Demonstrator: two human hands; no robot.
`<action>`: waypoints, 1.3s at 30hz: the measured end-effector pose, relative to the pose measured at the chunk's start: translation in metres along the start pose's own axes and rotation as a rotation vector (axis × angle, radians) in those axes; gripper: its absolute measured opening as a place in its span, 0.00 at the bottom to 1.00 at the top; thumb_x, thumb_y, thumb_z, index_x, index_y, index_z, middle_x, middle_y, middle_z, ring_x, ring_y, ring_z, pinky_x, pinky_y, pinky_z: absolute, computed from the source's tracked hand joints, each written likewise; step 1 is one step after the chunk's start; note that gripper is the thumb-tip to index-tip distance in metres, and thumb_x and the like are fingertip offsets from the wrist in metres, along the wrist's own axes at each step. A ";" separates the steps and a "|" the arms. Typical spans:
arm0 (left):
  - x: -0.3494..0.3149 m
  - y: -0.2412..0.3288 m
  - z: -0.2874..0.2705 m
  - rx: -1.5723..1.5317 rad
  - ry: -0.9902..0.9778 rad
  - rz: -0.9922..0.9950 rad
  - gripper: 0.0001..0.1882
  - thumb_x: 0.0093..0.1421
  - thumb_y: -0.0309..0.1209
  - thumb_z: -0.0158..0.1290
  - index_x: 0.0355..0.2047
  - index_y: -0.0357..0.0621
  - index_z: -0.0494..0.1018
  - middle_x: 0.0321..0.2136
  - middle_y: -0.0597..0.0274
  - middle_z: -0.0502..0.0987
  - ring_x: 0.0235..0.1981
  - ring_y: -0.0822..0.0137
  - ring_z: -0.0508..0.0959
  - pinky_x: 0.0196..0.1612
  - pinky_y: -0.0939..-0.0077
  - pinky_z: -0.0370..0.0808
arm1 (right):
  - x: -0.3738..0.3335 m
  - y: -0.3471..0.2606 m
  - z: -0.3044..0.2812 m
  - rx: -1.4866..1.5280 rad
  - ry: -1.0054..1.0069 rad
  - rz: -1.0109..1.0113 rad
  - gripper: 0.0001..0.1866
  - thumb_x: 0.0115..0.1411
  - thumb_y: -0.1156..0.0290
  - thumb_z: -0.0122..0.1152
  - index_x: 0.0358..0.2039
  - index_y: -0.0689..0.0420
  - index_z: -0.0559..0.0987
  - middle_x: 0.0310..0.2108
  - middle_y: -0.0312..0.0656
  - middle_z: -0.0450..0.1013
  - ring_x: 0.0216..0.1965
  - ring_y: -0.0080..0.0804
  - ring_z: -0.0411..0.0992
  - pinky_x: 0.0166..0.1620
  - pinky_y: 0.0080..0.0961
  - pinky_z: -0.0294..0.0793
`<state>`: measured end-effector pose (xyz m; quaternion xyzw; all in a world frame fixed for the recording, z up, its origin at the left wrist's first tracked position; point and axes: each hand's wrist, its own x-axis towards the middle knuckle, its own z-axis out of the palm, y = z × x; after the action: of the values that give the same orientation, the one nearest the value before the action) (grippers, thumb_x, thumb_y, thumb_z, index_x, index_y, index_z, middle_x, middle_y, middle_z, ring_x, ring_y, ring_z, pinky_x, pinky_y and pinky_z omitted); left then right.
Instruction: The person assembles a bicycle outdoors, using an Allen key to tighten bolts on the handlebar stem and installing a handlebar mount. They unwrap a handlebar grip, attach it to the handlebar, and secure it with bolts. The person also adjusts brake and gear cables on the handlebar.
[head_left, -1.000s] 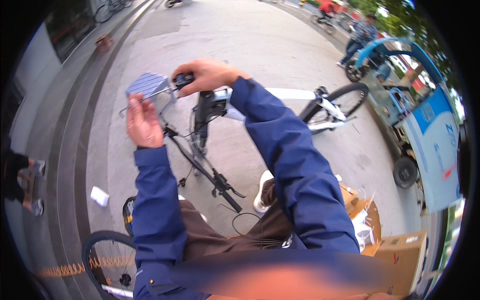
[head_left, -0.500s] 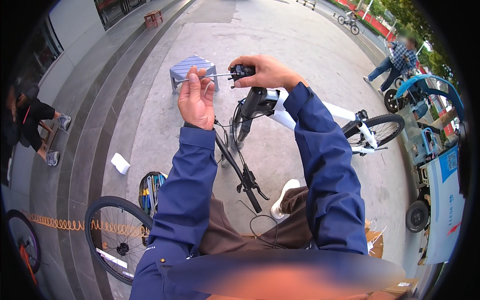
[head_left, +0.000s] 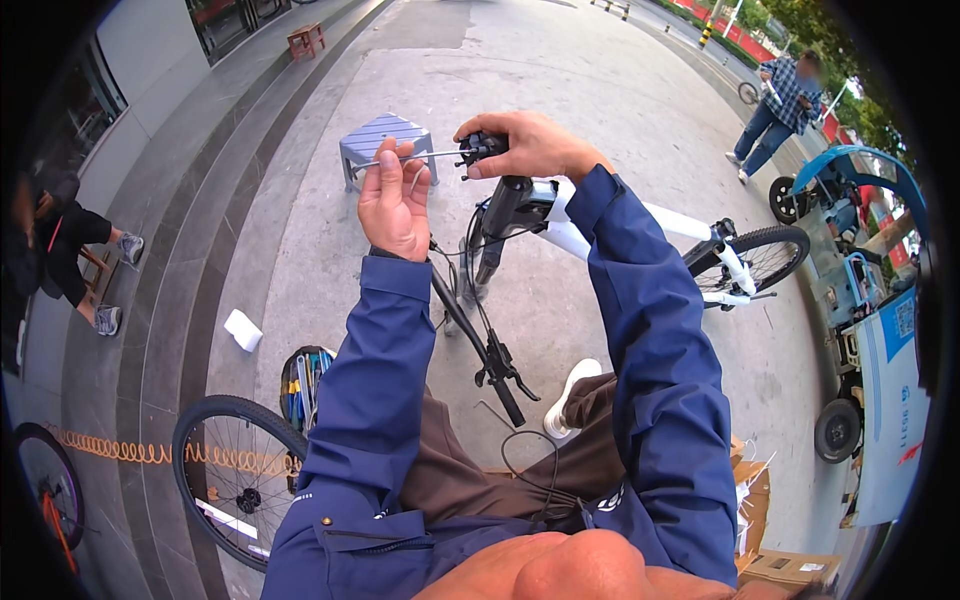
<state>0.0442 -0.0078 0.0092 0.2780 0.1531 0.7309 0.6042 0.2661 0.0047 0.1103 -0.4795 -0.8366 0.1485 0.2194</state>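
The work is carried out outdoors, over grey concrete paving (head_left: 540, 70) with visible joints and scuffs. A small black bicycle component (head_left: 486, 147) is held above the front end of a white bicycle frame (head_left: 672, 219) by the right hand (head_left: 540, 145), its thumb and fingers curved around the part. A thin metal rod (head_left: 432, 155) is pinched between thumb and fingertips of the left hand (head_left: 396, 208), the other fingers loosely curled; its far end is brought to the component's side, though whether it is seated there cannot be told. A black handlebar (head_left: 470, 335) with cables is noted below the hands. A grey-blue stool (head_left: 385, 130) is positioned on the paving beyond the left hand. To the left, dark stone steps (head_left: 160, 310) are crossed by an orange coiled hose (head_left: 115, 446), partly seen through a loose wheel (head_left: 178, 450). A white block (head_left: 242, 330) and an open tool bag (head_left: 302, 388) are found nearby. A seated person (head_left: 72, 245) is observed at left; at right, a blue-and-white cart (head_left: 880, 430) and a standing person in a checked shirt (head_left: 787, 105) are recorded
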 end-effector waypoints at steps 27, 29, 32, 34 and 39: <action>0.015 0.002 -0.021 -0.005 -0.051 0.017 0.21 0.75 0.41 0.61 0.63 0.47 0.77 0.54 0.67 0.83 0.47 0.75 0.82 0.51 0.76 0.84 | -0.003 -0.002 -0.013 0.097 -0.085 -0.019 0.45 0.52 0.45 0.84 0.68 0.51 0.80 0.58 0.43 0.82 0.58 0.40 0.80 0.60 0.33 0.79; 0.020 0.005 -0.027 -0.006 -0.048 0.032 0.21 0.75 0.41 0.61 0.63 0.47 0.77 0.54 0.66 0.83 0.46 0.74 0.82 0.51 0.76 0.84 | -0.006 0.000 -0.015 0.120 -0.040 -0.050 0.47 0.52 0.43 0.83 0.69 0.53 0.78 0.62 0.47 0.81 0.62 0.45 0.78 0.65 0.36 0.77; 0.030 0.015 -0.040 -0.023 -0.076 0.082 0.20 0.76 0.40 0.60 0.62 0.46 0.77 0.53 0.65 0.84 0.45 0.74 0.83 0.51 0.76 0.84 | -0.022 0.004 -0.021 0.125 0.143 -0.066 0.47 0.54 0.40 0.81 0.69 0.54 0.78 0.63 0.50 0.80 0.64 0.50 0.77 0.66 0.39 0.76; 0.036 0.025 -0.052 -0.045 -0.082 0.097 0.19 0.76 0.39 0.60 0.62 0.45 0.77 0.53 0.65 0.84 0.44 0.73 0.83 0.51 0.76 0.84 | -0.045 0.010 -0.028 0.090 0.283 -0.070 0.45 0.59 0.38 0.76 0.68 0.54 0.78 0.64 0.51 0.79 0.65 0.50 0.77 0.66 0.39 0.76; 0.041 0.064 -0.105 0.084 0.045 0.145 0.22 0.77 0.40 0.59 0.66 0.45 0.75 0.58 0.66 0.81 0.47 0.73 0.82 0.54 0.76 0.83 | -0.138 0.035 -0.038 0.047 0.724 0.045 0.19 0.74 0.60 0.66 0.58 0.55 0.86 0.48 0.44 0.86 0.46 0.33 0.84 0.48 0.28 0.83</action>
<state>-0.0734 0.0291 -0.0298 0.2970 0.1767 0.7718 0.5338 0.3725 -0.0961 0.0957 -0.5143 -0.6902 -0.0069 0.5089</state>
